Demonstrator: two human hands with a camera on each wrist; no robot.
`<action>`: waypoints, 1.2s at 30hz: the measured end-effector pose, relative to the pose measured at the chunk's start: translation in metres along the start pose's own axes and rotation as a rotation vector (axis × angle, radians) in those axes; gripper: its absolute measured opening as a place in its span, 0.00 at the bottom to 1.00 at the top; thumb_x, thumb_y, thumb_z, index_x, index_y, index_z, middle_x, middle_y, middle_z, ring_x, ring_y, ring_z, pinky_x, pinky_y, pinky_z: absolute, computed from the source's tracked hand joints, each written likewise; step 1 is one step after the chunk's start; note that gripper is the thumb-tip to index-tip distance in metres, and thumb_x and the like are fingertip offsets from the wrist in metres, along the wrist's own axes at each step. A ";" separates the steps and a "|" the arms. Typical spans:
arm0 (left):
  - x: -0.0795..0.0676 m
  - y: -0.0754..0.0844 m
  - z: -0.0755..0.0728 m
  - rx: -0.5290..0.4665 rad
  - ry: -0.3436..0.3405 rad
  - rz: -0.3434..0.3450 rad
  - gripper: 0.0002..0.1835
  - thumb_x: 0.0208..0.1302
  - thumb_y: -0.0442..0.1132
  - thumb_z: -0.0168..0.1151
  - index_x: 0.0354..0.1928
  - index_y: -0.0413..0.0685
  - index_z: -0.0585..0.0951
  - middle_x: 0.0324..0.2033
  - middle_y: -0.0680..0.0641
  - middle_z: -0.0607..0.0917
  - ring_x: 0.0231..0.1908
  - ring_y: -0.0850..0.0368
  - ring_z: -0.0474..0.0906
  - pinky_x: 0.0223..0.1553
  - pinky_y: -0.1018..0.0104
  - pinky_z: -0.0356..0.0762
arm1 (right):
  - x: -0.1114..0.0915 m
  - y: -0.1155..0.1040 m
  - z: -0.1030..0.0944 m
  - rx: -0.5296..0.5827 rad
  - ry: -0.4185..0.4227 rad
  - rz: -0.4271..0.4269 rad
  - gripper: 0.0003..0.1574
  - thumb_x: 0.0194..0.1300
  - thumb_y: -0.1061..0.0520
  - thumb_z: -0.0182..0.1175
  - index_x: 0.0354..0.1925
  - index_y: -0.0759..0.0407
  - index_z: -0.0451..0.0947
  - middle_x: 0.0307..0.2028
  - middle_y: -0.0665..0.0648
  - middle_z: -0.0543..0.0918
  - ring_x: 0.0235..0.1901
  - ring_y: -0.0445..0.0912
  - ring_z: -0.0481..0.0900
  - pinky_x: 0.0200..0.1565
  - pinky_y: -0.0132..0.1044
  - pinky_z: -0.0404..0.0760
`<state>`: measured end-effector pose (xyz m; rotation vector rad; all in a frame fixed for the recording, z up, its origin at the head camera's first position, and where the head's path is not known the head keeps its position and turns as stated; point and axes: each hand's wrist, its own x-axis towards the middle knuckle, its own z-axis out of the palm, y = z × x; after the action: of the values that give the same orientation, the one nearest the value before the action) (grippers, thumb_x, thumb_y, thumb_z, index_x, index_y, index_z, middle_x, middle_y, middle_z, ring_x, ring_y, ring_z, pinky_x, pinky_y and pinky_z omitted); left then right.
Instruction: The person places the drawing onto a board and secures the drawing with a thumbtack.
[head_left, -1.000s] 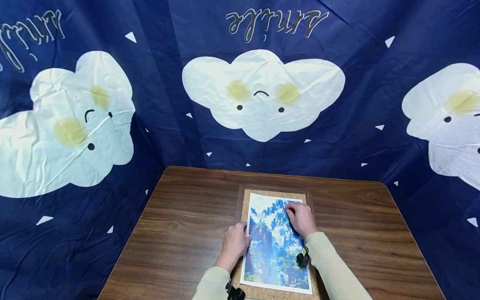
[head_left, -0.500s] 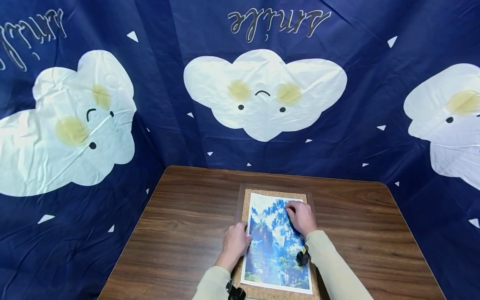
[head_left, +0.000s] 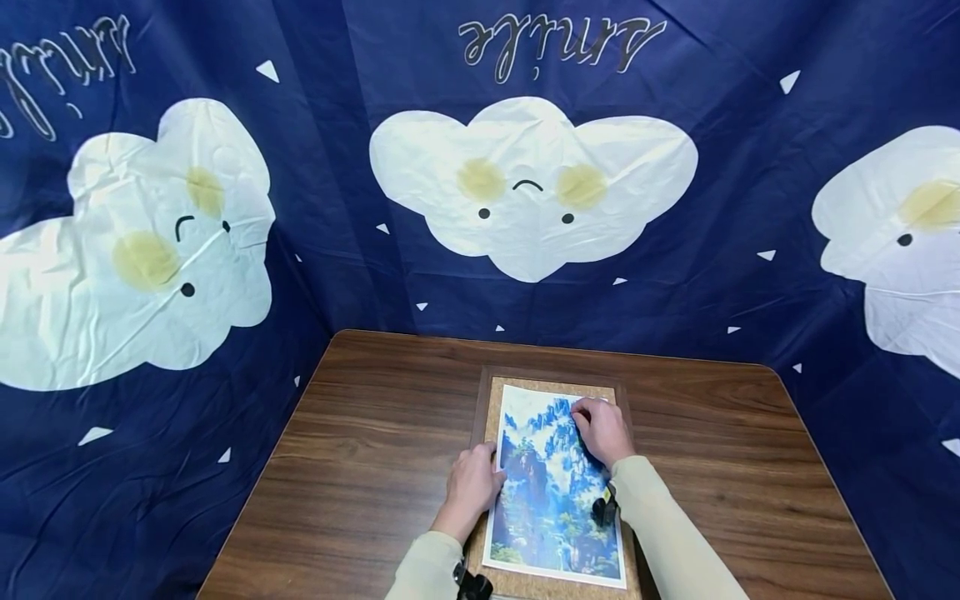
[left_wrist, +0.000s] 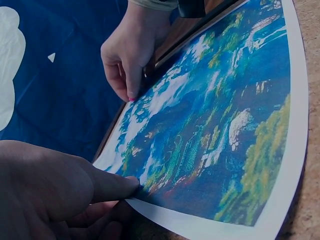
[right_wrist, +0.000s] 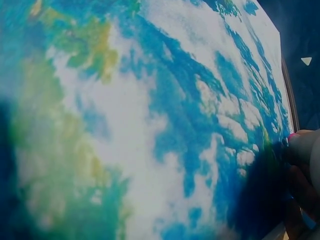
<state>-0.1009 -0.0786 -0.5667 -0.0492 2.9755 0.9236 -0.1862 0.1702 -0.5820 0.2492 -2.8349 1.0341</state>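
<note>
Our wooden table (head_left: 375,442) holds a corkboard (head_left: 525,584), a mountain picture (head_left: 546,508) on top. Our left hand (head_left: 473,482) pinches the picture's edge under its thumb; our bent right hand (head_left: 604,430) pinches a pink pin (left_wrist: 131,99).

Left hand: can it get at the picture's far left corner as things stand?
Probably yes: the left hand is at the picture's left edge, and nothing visible blocks the way along it to that corner. The right hand sits farther right.
</note>
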 end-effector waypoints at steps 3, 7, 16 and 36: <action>0.000 0.000 0.001 0.005 0.001 0.007 0.22 0.59 0.38 0.79 0.55 0.41 0.86 0.40 0.40 0.90 0.40 0.39 0.86 0.41 0.44 0.82 | 0.001 -0.001 0.000 -0.004 0.003 0.005 0.05 0.73 0.60 0.66 0.43 0.56 0.89 0.40 0.54 0.89 0.38 0.48 0.83 0.46 0.52 0.85; 0.001 0.000 0.001 0.003 0.002 0.012 0.22 0.59 0.38 0.79 0.55 0.40 0.86 0.39 0.40 0.90 0.40 0.39 0.86 0.41 0.44 0.82 | 0.003 -0.003 -0.001 -0.008 0.010 0.005 0.04 0.73 0.61 0.66 0.42 0.56 0.88 0.39 0.54 0.89 0.38 0.49 0.84 0.46 0.53 0.84; 0.000 0.000 -0.001 -0.003 0.011 0.013 0.22 0.59 0.38 0.79 0.55 0.40 0.86 0.39 0.40 0.89 0.41 0.38 0.86 0.41 0.44 0.82 | 0.007 -0.005 0.000 0.004 0.014 0.006 0.04 0.73 0.60 0.67 0.42 0.56 0.89 0.39 0.54 0.90 0.38 0.49 0.85 0.46 0.53 0.84; -0.002 0.001 0.000 -0.001 0.009 0.010 0.23 0.59 0.38 0.79 0.55 0.39 0.86 0.41 0.39 0.90 0.42 0.37 0.85 0.43 0.43 0.82 | 0.013 0.003 0.009 0.000 0.068 -0.024 0.04 0.72 0.60 0.67 0.39 0.56 0.88 0.37 0.54 0.89 0.34 0.49 0.83 0.43 0.53 0.84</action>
<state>-0.0994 -0.0777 -0.5662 -0.0389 2.9865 0.9282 -0.1995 0.1652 -0.5880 0.2434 -2.7648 1.0183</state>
